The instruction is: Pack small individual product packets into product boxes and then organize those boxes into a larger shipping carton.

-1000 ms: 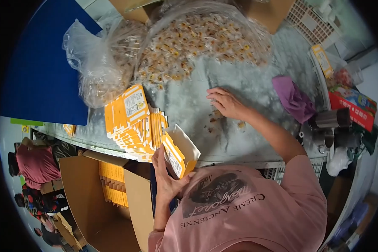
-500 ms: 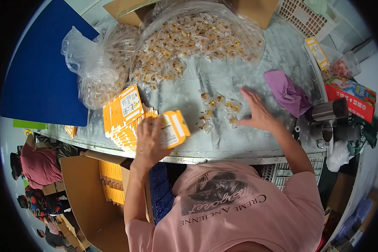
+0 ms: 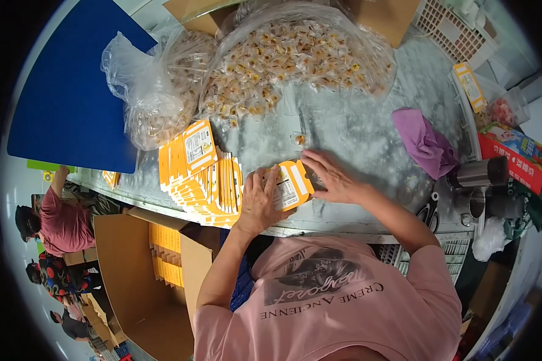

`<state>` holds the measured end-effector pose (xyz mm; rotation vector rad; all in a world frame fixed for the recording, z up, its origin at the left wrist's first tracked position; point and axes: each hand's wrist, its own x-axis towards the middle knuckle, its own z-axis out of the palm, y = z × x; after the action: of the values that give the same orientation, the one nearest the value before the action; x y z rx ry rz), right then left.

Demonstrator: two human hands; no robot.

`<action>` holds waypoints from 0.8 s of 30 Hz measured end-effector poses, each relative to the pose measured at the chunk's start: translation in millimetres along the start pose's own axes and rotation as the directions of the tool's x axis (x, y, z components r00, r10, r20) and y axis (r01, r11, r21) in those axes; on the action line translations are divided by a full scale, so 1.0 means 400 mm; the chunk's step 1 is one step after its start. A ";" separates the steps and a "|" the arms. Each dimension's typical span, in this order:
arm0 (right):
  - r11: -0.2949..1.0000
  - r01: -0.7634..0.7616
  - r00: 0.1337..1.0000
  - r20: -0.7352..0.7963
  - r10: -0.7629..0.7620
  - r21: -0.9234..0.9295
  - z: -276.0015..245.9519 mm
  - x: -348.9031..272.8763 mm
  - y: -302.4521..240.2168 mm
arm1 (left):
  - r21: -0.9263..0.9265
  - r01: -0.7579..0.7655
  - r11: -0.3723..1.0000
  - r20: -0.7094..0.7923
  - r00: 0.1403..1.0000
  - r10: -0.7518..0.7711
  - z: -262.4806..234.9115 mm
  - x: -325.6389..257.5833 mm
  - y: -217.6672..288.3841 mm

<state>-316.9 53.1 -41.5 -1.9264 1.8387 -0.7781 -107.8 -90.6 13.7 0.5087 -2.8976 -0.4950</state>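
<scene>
My left hand (image 3: 259,201) grips a small yellow-and-white carton (image 3: 290,185) lying at the table's front part, its open flap end facing right. My right hand (image 3: 337,182) is cupped at that open end, palm down, thumb and fingers apart. Under it, partly covered, is something clear and shiny that I cannot make out fully. A single wrapped candy (image 3: 300,139) lies just beyond my right fingertips. To the left of my left hand is a fanned pile of flat yellow cartons (image 3: 205,186).
A big clear bag of wrapped candies (image 3: 301,54) spreads across the back, beside a knotted plastic bag (image 3: 153,90). Rightward lie a purple cloth (image 3: 424,143), scissors (image 3: 429,213) and metal cups (image 3: 479,172). An open cardboard box (image 3: 135,283) stands below the table edge. Other people work at far left.
My left hand has brought the carton rightward. My right hand has moved left to the carton's open end. The several loose candies are now out of sight, except one.
</scene>
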 end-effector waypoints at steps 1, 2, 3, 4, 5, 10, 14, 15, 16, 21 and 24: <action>0.997 -0.070 0.997 -0.011 0.070 0.014 -0.026 -0.006 -0.014 | -0.011 0.020 1.000 0.000 1.000 -0.020 -0.001 -0.004 -0.003; 0.990 -0.140 0.990 -0.020 0.141 0.028 -0.050 -0.012 -0.026 | -0.005 0.025 1.000 0.004 1.000 -0.025 0.000 -0.010 -0.005; 0.989 -0.144 0.989 -0.019 0.145 0.025 -0.072 -0.027 -0.030 | -0.009 0.022 1.000 0.004 1.000 -0.022 0.001 -0.009 -0.005; 0.971 -0.237 0.971 -0.005 0.237 -0.010 -0.089 -0.041 -0.032 | -0.004 0.021 1.000 -0.002 1.000 -0.021 0.002 -0.011 -0.006; 0.944 -0.326 0.945 0.007 0.326 -0.047 -0.103 -0.049 -0.041 | 0.001 0.021 1.000 -0.008 1.000 -0.021 0.003 -0.013 -0.008; 0.911 -0.368 0.922 -0.053 0.383 0.186 -0.013 -0.051 -0.029 | -0.002 0.029 1.000 -0.012 1.000 -0.029 0.004 -0.011 0.001; 0.938 -0.196 0.959 -0.145 0.244 0.286 0.063 0.011 -0.018 | -0.022 0.071 0.997 -0.012 0.997 -0.072 0.004 -0.021 0.004; 0.906 -0.220 0.960 -0.086 0.267 0.362 0.056 0.033 -0.023 | -0.018 0.079 0.997 -0.019 0.997 -0.080 0.005 -0.029 0.005; 0.853 -0.284 0.943 -0.033 0.331 0.438 0.030 0.044 -0.020 | -0.005 0.103 0.995 -0.042 0.994 -0.103 0.006 -0.039 0.006; 0.968 -0.199 0.931 -0.278 0.234 0.151 -0.062 0.154 0.042 | 0.037 0.180 0.983 -0.063 0.982 -0.178 0.014 -0.054 0.019; 0.975 -0.201 0.963 -0.161 0.215 0.097 -0.067 0.175 0.046 | 0.035 0.170 0.985 -0.074 0.983 -0.167 0.020 -0.055 0.016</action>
<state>-348.1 -14.8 -22.2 -1.6278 2.0372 -0.9545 -90.9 -74.7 6.5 0.7668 -2.8159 -0.4302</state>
